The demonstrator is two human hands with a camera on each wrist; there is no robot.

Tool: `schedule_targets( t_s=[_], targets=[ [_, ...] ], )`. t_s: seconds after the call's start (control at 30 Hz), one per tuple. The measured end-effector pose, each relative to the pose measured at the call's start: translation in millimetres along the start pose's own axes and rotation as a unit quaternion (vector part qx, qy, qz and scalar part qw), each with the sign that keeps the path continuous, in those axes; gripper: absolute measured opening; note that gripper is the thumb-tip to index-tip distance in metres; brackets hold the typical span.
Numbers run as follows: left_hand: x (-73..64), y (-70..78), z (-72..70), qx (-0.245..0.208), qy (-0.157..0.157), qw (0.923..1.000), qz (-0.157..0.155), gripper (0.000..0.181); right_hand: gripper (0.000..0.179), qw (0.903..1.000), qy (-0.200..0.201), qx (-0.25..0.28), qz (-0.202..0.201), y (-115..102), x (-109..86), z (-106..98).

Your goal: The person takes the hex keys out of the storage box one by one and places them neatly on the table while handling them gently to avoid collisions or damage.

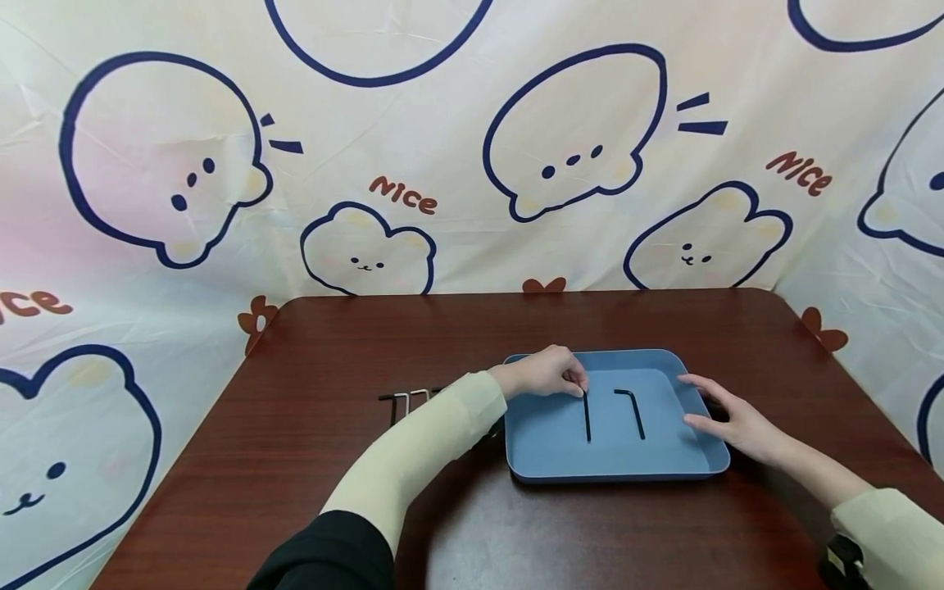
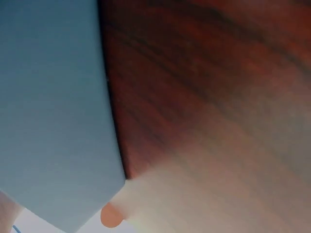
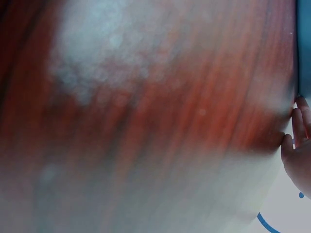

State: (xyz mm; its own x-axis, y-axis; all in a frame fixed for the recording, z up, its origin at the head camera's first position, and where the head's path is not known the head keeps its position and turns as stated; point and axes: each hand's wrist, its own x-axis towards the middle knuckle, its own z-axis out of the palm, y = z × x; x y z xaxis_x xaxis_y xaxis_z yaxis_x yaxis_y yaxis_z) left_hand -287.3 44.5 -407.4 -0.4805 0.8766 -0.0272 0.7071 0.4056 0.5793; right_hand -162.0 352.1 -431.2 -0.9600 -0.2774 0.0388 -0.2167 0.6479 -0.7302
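Note:
A blue tray point(image 1: 546, 469) lies on the table. My left hand point(image 1: 546, 373) is above its left part and pinches a black hex key point(image 1: 587, 422) near its upper end. The key's long arm points toward me, and the fingertips hide its bend. To the right, a second black hex key point(image 1: 638, 414) lies on the tray floor. My right hand point(image 1: 737, 422) rests at the tray's right edge, with fingers and thumb spread along the rim. In the right wrist view, the fingers of that hand point(image 3: 300, 145) are beside the tray wall.
Left of the tray, partly behind my left sleeve point(image 1: 420, 455), several more hex keys point(image 1: 406, 397) in black and silver stand in a row. The brown table point(image 1: 332, 352) meets a patterned cloth backdrop point(image 1: 457, 147) at its far and side edges.

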Motion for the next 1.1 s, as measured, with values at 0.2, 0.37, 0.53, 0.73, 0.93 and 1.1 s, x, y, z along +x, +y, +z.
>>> schedule_targets(
  t_s=[0.2, 0.37, 0.53, 0.73, 0.93, 1.1],
  targets=[
    [-3.6, 7.5, -6.3, -0.001, 0.001, 1.0000, 0.010, 0.007, 0.063, 1.0000, -0.001, 0.002, 0.001, 0, -0.2, 0],
    [-5.8, 17.3, -14.5, -0.004, -0.001, 1.0000, 0.006, 0.009, 0.063, 1.0000, -0.001, 0.001, 0.004, 1, 0.1, -1],
    [-6.7, 17.6, -17.9, -0.005, 0.006, 0.9999, 0.010, 0.010, 0.063, 1.0000, 0.000, -0.001, 0.003, 1, 0.3, -1],
    [-11.4, 16.2, -18.8, -0.014, 0.022, 0.9996, 0.011, 0.013, 0.063, 1.0000, -0.002, 0.000, 0.002, 0, 0.3, 0],
    [-19.6, 20.4, -22.6, -0.028, 0.018, 0.9993, 0.018, 0.009, 0.063, 1.0000, -0.003, 0.001, -0.001, 0, 0.7, -1],
    [-28.8, 21.8, -27.0, -0.020, 0.019, 0.9995, 0.016, 0.009, 0.063, 1.0000, -0.002, -0.005, 0.000, 1, 0.6, 0]
  ],
)
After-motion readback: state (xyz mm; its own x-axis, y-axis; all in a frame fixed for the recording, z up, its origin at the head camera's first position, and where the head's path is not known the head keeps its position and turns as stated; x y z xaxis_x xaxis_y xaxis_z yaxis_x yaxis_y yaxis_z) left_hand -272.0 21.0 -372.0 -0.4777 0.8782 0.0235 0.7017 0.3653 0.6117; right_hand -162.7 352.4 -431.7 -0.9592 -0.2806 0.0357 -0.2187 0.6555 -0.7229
